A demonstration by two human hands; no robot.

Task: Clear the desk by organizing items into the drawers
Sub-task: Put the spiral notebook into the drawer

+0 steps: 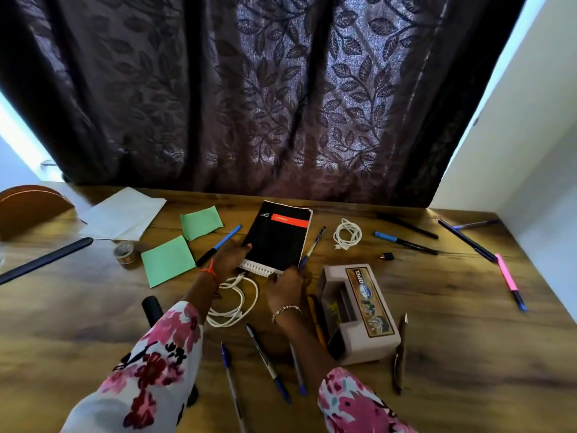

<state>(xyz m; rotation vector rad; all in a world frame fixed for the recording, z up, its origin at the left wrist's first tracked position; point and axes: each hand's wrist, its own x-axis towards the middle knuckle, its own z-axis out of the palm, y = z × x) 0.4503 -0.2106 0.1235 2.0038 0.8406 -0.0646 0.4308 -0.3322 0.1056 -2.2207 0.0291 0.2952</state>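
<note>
Just left of the white plastic box [359,310] lies the black spiral notebook [278,235]: left grip [231,257] pinches its side edge, right grip [285,285] curls round its bound edge. Nothing looks stowed yet; pens [268,364], sticky notes [167,260], cables [346,234] and tape [125,253] crowd the counter [468,339] around that box.

Left hand [229,257] and right hand [285,284] gripping near edge of black notebook [278,235], pens [268,364] strewn across wooden desk [468,307]
</note>
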